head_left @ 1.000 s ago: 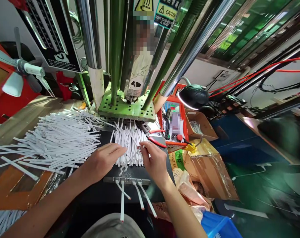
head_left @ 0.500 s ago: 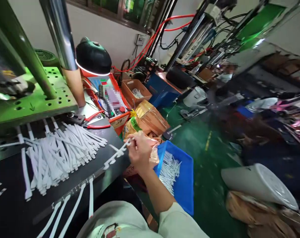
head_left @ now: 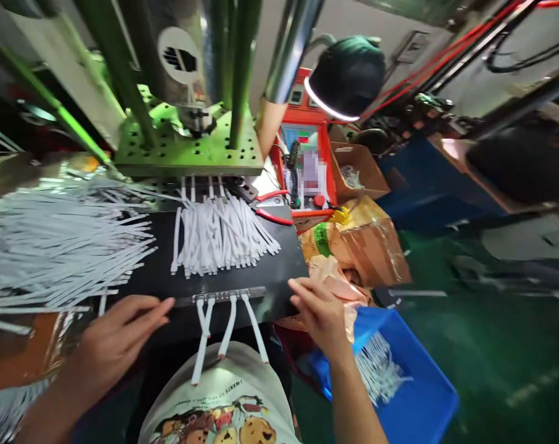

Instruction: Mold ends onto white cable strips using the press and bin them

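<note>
A narrow metal strip fixture (head_left: 228, 295) lies along the front edge of the black table, with several white flat cables (head_left: 230, 324) hanging from it toward my shirt. My left hand (head_left: 122, 336) is by the strip's left end, fingers stretched out and holding nothing visible. Off the right end is my right hand (head_left: 320, 311), its fingers loosely bent and apart, with nothing seen in them. Behind the strip, a bundle of white flat cables (head_left: 219, 237) is spread on the table. A larger heap of white strips (head_left: 61, 243) lies to the left.
A green perforated press plate (head_left: 187, 157) with upright columns stands behind the cables. Red-handled pliers (head_left: 273, 216) lie at its right. Beyond are a black lamp (head_left: 348, 77), a red control box (head_left: 332, 216) and cartons (head_left: 376, 237). A blue bin (head_left: 427, 382) holds white pieces.
The view has swung left, bringing my left hand into sight. My right hand held a thin white plastic piece over the table edge; that piece is gone from it now.
</note>
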